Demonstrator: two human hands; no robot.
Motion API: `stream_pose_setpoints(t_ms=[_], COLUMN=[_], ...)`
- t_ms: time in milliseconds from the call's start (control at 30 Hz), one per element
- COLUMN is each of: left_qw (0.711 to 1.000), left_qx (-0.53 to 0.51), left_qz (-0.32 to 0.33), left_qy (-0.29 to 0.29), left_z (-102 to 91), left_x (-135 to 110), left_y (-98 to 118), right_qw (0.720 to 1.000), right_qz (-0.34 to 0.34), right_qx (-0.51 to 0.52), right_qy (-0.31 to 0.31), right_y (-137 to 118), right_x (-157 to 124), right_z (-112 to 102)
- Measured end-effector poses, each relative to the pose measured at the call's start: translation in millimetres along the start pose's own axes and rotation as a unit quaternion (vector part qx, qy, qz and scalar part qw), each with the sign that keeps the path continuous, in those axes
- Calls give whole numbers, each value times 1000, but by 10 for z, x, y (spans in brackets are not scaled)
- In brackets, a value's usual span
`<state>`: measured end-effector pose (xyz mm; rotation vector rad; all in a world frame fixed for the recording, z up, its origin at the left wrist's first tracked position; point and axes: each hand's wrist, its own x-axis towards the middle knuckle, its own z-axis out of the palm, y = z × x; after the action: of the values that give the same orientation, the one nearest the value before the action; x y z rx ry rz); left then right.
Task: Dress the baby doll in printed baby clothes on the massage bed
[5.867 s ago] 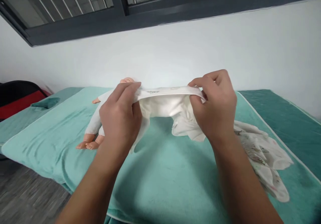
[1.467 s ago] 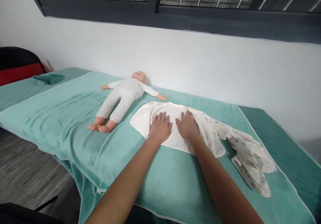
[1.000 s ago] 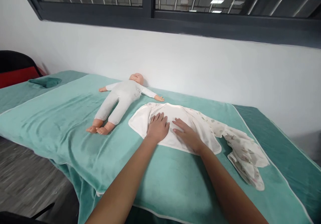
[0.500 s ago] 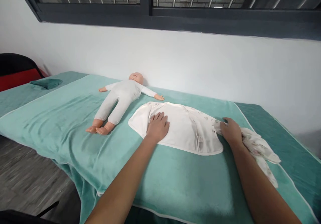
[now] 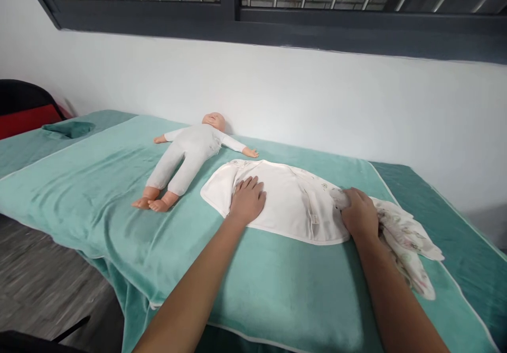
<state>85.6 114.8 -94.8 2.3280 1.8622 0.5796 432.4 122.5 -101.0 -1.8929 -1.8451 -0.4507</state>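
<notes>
A white baby garment [image 5: 289, 202] lies spread flat on a teal towel [image 5: 119, 194]. My left hand [image 5: 247, 201] rests flat on its left part, fingers stretched out. My right hand [image 5: 359, 215] sits at the garment's right end, fingers curled over the bunched printed cloth [image 5: 407, 242] that trails off to the right. A baby doll [image 5: 186, 155] in a white suit lies on its back to the left of the garment, arms spread, head toward the wall.
The towel covers a table against a white wall [image 5: 317, 99] under a dark window frame [image 5: 253, 23]. A darker green cover [image 5: 443, 205] shows at the right. A black and red chair [image 5: 24, 113] stands at far left. Grey floor lies below left.
The garment went from held up in both hands to lying flat. My right hand slid from its middle to its right end and now curls on the bunched cloth. My left hand stayed.
</notes>
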Motion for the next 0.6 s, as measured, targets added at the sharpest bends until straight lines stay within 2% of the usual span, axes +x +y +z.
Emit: stream_pose_setpoints(t_ms=[167,267,400,467,600], left_qw=[1000,1000,1000,1000,1000], left_qx=[-1,-2,-6,-8,-8], left_qz=[-3,-2,1,2,2], left_qy=[-3,1,7,8,8], left_z=[-5,-3,2,4,3], left_x=[-3,-3,-4,-4,-5], left_y=[0,-3,-7,-9,-10], right_qw=[997,998,995,991,973], right_qz=[83,66,16,-21,-68], right_qx=[-5,9,86,130,173], right_qy=[8,4,42,-1,-134], right_y=[36,28,-103,-187,-273], right_x=[-8,-20,-18,-2,29], right_z=[-28,-68,-103,-75,11])
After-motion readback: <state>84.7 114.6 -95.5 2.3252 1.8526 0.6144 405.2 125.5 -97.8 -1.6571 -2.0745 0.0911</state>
